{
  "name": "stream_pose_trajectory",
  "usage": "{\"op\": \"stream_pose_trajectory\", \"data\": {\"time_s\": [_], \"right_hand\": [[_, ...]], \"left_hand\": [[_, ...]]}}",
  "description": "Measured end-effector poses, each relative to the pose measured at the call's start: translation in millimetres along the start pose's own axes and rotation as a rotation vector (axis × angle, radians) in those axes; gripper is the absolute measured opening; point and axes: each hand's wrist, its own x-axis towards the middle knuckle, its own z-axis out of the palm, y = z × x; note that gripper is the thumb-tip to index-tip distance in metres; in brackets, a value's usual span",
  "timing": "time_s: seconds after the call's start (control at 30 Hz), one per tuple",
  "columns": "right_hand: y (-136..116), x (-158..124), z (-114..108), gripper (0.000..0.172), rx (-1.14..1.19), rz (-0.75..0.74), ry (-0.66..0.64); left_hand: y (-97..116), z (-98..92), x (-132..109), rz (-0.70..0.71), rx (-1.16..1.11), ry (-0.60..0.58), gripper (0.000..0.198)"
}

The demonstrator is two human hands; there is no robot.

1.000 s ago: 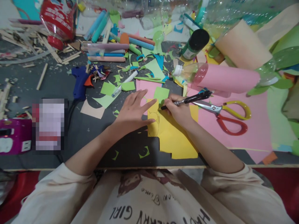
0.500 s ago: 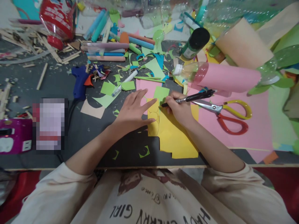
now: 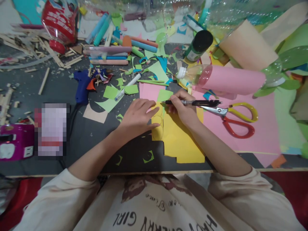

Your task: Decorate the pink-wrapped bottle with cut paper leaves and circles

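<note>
My right hand is closed around a black pen, its tip pointing left at the top of a narrow yellow paper strip. Rounded outlines are drawn down that strip. Fingers spread, my left hand lies with thumb and fingertips on the strip's left side. Under my right hand and wrist is a larger yellow sheet. A small green paper piece lies just above the pen tip. Beside my right hand, scissors with one yellow and one red handle rest on pink paper.
A blue glue gun lies left of my hands, near a white marker and green scraps. Several markers, a red-labelled bottle and wooden sticks are behind. At right lie a pink-wrapped bottle and a dark-capped jar.
My right hand has moved slightly up, and the pen has tilted flatter, its tip shifting up and left. My left fingers have drawn in a little at the strip's top.
</note>
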Motion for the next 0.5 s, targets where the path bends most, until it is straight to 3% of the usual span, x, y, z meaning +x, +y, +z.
{"op": "stream_pose_trajectory", "data": {"time_s": [0.17, 0.5], "right_hand": [[1.0, 1.5, -2.6, 0.035, -0.116, -0.053, -0.073], [-0.7, 2.5, -2.2, 0.03, -0.136, -0.032, -0.066]], "left_hand": [[4.1, 0.0, 0.9, 0.074, 0.018, -0.004, 0.04], [6.0, -3.2, 0.4, 0.087, 0.037, 0.022, 0.033]]}}
